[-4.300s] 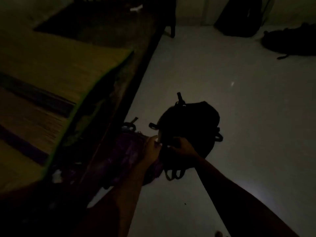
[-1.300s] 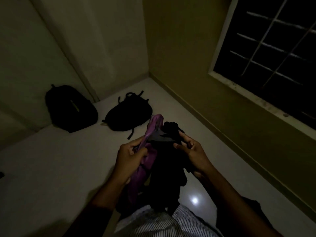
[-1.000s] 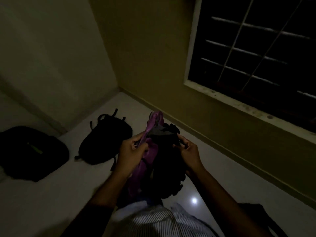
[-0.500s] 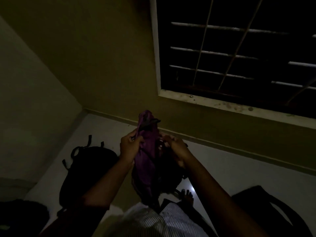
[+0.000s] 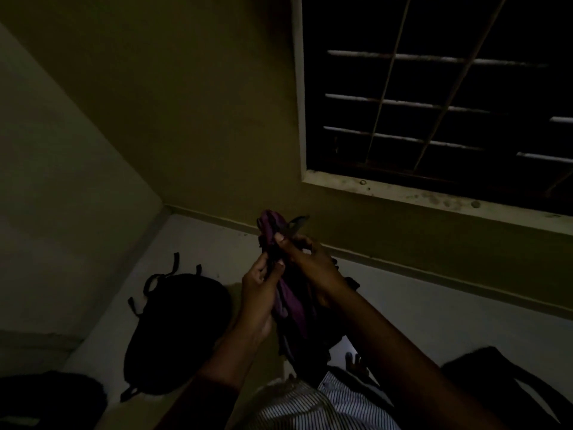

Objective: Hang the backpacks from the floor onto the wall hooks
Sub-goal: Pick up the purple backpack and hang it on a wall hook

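Both my hands are up in front of my chest, close together, at the top end of the purple pack [image 5: 291, 301]. My left fingers [image 5: 267, 265] are curled round its upper edge from the left, and thumb and forefinger pinch some dark webbing there. My right fingers [image 5: 284, 241] sit just above them, bent, and pinch the same top end. A grey loop [image 5: 295, 224] sticks out to the right past my fingertips. The purple pack hangs down between my wrists, off the floor [image 5: 434, 305].

A black pack [image 5: 313, 346] hangs with it under my right forearm. In this dim light I cannot tell which fingers carry it.

Down and to the left of my left fingers, the floor pack [image 5: 176, 330] lies flat, its straps pointing toward the wall [image 5: 186, 103]. A left bag [image 5: 46, 398] shows dark in the corner below that. A right bag [image 5: 496, 377] lies under my right arm.

Above and to the right of my right fingers is a barred window [image 5: 434, 103]. My striped shirt [image 5: 310, 408] shows beneath both forearms.
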`<action>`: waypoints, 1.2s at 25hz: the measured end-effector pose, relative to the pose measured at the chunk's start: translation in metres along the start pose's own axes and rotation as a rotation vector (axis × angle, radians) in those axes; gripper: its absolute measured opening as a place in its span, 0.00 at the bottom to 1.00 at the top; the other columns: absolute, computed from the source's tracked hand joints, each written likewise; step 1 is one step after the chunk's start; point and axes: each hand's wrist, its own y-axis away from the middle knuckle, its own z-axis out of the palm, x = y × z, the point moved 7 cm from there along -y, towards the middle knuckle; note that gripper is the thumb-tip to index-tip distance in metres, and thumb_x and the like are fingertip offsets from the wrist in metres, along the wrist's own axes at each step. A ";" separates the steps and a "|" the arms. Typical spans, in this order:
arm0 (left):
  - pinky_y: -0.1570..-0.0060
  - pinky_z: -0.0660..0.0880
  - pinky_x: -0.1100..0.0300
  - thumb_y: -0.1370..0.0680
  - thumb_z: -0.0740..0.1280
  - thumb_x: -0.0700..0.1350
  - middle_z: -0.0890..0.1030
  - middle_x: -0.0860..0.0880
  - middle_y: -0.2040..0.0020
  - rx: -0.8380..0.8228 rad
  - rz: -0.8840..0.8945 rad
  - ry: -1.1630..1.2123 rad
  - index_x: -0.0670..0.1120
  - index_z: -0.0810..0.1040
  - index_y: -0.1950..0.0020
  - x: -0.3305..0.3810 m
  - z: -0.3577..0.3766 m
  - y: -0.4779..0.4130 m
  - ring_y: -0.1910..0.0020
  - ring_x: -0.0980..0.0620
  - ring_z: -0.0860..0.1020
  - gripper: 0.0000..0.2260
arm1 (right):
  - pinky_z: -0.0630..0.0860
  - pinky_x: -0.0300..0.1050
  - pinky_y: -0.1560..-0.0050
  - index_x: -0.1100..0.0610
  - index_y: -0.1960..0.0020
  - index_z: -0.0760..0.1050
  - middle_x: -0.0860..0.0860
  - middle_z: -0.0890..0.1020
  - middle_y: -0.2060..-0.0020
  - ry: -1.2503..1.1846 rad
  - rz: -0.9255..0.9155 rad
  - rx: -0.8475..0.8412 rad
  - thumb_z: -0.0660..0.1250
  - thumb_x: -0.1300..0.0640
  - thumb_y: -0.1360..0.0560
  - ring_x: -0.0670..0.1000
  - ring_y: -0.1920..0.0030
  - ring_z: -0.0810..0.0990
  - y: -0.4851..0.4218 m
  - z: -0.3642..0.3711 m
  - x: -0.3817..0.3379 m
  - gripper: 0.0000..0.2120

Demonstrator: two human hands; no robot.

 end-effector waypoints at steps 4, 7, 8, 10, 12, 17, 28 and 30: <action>0.53 0.78 0.68 0.22 0.62 0.38 0.74 0.46 0.33 0.042 -0.034 0.030 0.45 0.66 0.29 -0.003 -0.001 0.007 0.41 0.49 0.76 0.22 | 0.78 0.52 0.41 0.58 0.46 0.80 0.57 0.83 0.47 -0.073 0.021 0.082 0.72 0.51 0.30 0.56 0.46 0.82 -0.019 0.004 0.009 0.16; 0.45 0.73 0.62 0.22 0.61 0.38 0.76 0.44 0.35 0.090 -0.066 -0.085 0.41 0.69 0.32 0.003 -0.019 0.001 0.43 0.50 0.76 0.18 | 0.82 0.45 0.50 0.61 0.48 0.80 0.58 0.84 0.52 -0.131 0.065 0.049 0.72 0.55 0.29 0.55 0.53 0.84 -0.032 0.005 0.017 0.13; 0.45 0.74 0.63 0.22 0.61 0.38 0.77 0.42 0.36 0.103 -0.060 -0.146 0.40 0.72 0.34 0.006 -0.026 -0.001 0.45 0.50 0.77 0.16 | 0.82 0.40 0.58 0.60 0.53 0.80 0.56 0.84 0.57 -0.127 0.076 0.045 0.71 0.56 0.29 0.52 0.58 0.84 -0.033 0.003 0.018 0.08; 0.52 0.77 0.68 0.22 0.61 0.37 0.79 0.39 0.40 0.087 0.008 -0.263 0.39 0.77 0.40 0.011 -0.029 0.001 0.52 0.51 0.80 0.12 | 0.76 0.31 0.71 0.57 0.61 0.78 0.51 0.81 0.65 -0.007 0.072 0.048 0.70 0.58 0.28 0.44 0.69 0.81 -0.031 0.000 0.022 0.04; 0.54 0.76 0.72 0.23 0.62 0.35 0.80 0.42 0.41 0.103 0.168 -0.428 0.40 0.77 0.41 0.023 -0.026 0.007 0.53 0.54 0.79 0.12 | 0.73 0.29 0.71 0.57 0.64 0.77 0.49 0.79 0.68 0.167 0.007 0.014 0.70 0.62 0.27 0.43 0.70 0.78 -0.029 0.001 0.029 0.07; 0.39 0.71 0.60 0.24 0.65 0.41 0.74 0.47 0.38 -0.011 0.329 -0.823 0.44 0.68 0.30 0.034 -0.030 -0.011 0.39 0.50 0.74 0.22 | 0.75 0.38 0.59 0.53 0.65 0.82 0.48 0.83 0.68 0.209 -0.093 -0.131 0.72 0.62 0.29 0.45 0.65 0.80 -0.012 0.013 0.016 0.07; 0.67 0.76 0.73 0.29 0.71 0.40 0.81 0.54 0.64 0.127 0.305 -0.337 0.41 0.83 0.54 0.098 -0.011 -0.052 0.72 0.67 0.78 0.06 | 0.74 0.31 0.71 0.61 0.61 0.82 0.45 0.83 0.75 0.237 -0.191 -0.164 0.70 0.60 0.27 0.40 0.74 0.79 -0.028 0.002 -0.085 0.06; 0.65 0.77 0.70 0.28 0.71 0.40 0.82 0.51 0.62 0.168 0.351 -0.261 0.39 0.82 0.52 0.128 -0.001 -0.066 0.69 0.62 0.79 0.07 | 0.75 0.33 0.66 0.69 0.54 0.81 0.46 0.83 0.72 0.264 -0.242 -0.180 0.69 0.58 0.27 0.42 0.71 0.80 -0.046 0.008 -0.118 0.12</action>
